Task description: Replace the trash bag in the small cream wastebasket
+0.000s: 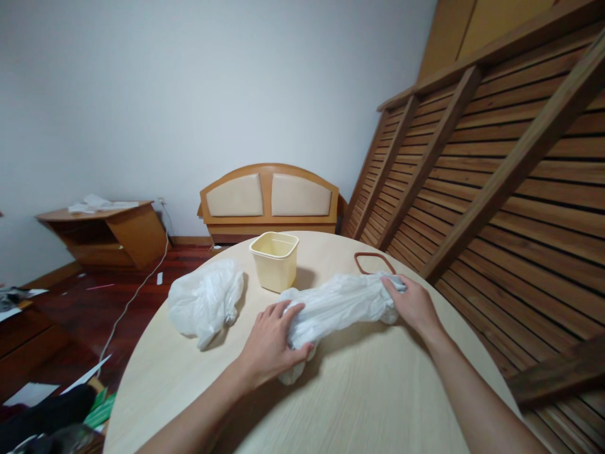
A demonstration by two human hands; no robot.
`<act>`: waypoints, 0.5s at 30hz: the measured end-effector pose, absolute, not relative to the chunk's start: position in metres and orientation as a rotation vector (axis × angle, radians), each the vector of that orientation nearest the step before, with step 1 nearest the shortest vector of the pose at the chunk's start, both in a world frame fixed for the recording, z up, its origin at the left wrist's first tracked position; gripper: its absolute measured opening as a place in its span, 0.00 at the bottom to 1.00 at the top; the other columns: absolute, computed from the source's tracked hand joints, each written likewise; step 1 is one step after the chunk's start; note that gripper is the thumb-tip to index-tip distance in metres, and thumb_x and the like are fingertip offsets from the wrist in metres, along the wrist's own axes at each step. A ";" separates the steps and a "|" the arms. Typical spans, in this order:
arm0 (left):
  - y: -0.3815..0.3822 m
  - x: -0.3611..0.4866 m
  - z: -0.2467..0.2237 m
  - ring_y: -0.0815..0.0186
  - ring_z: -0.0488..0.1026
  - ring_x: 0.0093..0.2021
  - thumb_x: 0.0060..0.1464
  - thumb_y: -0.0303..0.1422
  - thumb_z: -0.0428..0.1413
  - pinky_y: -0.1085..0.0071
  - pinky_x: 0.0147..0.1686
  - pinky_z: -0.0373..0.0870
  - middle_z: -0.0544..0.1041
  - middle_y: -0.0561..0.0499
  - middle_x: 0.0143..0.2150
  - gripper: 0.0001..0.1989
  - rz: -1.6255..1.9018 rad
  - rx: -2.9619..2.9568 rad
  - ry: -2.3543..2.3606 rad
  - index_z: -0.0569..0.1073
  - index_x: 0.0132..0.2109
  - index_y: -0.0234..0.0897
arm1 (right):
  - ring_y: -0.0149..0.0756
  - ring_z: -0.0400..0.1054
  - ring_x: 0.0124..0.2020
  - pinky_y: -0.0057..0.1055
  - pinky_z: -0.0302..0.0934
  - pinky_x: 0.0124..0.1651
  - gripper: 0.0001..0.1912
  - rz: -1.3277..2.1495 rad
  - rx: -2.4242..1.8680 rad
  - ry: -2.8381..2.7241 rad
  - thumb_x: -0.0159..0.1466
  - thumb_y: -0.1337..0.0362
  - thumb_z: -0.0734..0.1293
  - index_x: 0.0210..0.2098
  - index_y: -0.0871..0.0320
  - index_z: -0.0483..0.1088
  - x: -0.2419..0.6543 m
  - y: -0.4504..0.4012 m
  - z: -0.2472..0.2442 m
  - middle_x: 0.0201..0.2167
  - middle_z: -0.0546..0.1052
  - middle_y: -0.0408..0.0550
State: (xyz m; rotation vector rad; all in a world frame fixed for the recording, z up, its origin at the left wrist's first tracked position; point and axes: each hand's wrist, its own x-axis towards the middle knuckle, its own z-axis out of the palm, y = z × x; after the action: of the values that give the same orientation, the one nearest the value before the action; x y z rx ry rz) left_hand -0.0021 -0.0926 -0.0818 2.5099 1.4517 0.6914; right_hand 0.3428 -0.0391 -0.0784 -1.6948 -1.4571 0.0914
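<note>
A white plastic bag (343,306), bunched lengthwise, stretches between my two hands just above the round table (378,391). My left hand (274,340) is curled around the bag's left end, thumb below and fingers above. At the other end, my right hand (413,302) pinches the bag's gathered edge. Behind the bag stands a pale yellow square bin (275,261), upright with its top uncovered. A second crumpled white plastic bag (205,299) lies left of the bin. Beyond my right hand is a brown square ring (357,261), partly covered by the held bag.
Slatted wooden panels (472,176) lean along the right side, close to the table edge. A wooden headboard (267,195) stands against the far wall. To the left are a low desk (127,233), a white cable (135,296) and scattered items on the dark red floor.
</note>
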 end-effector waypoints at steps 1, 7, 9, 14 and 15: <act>-0.093 -0.003 -0.080 0.43 0.69 0.61 0.50 0.45 0.63 0.45 0.58 0.68 0.72 0.40 0.62 0.34 0.710 2.516 1.466 0.69 0.64 0.44 | 0.48 0.75 0.31 0.37 0.64 0.35 0.24 0.088 -1.692 -1.437 0.61 0.43 0.62 0.32 0.57 0.75 0.345 -0.039 -0.079 0.29 0.81 0.55; -0.094 -0.012 -0.067 0.44 0.69 0.57 0.49 0.47 0.65 0.46 0.57 0.69 0.76 0.42 0.52 0.28 0.789 2.534 1.522 0.75 0.56 0.43 | 0.48 0.74 0.32 0.38 0.64 0.36 0.25 0.046 -1.730 -1.362 0.62 0.44 0.61 0.34 0.59 0.76 0.355 -0.034 -0.087 0.29 0.80 0.57; -0.094 -0.013 -0.067 0.44 0.68 0.60 0.49 0.50 0.65 0.45 0.59 0.68 0.74 0.41 0.55 0.31 0.798 2.553 1.497 0.74 0.57 0.43 | 0.49 0.74 0.34 0.39 0.65 0.38 0.23 0.007 -1.784 -1.374 0.62 0.47 0.62 0.38 0.59 0.76 0.359 -0.034 -0.089 0.32 0.81 0.57; -0.094 -0.009 -0.075 0.42 0.60 0.69 0.52 0.53 0.61 0.44 0.66 0.61 0.64 0.38 0.69 0.37 0.741 2.557 1.427 0.68 0.65 0.40 | 0.55 0.71 0.50 0.53 0.62 0.55 0.19 -0.401 -1.715 -1.441 0.63 0.58 0.62 0.48 0.58 0.76 0.349 -0.039 -0.080 0.48 0.79 0.59; -0.092 -0.009 -0.077 0.44 0.60 0.69 0.56 0.52 0.59 0.45 0.66 0.61 0.64 0.38 0.69 0.35 0.746 2.518 1.435 0.67 0.65 0.40 | 0.54 0.70 0.52 0.53 0.61 0.58 0.19 -0.422 -1.604 -1.508 0.64 0.58 0.62 0.50 0.58 0.75 0.342 -0.042 -0.076 0.49 0.79 0.59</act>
State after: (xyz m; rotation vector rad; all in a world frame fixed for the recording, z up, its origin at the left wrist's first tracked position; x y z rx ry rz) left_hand -0.0094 -0.0920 -0.0772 2.5179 1.4346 0.7461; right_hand 0.3416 -0.0422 -0.0757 -1.6037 -1.5080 -0.4223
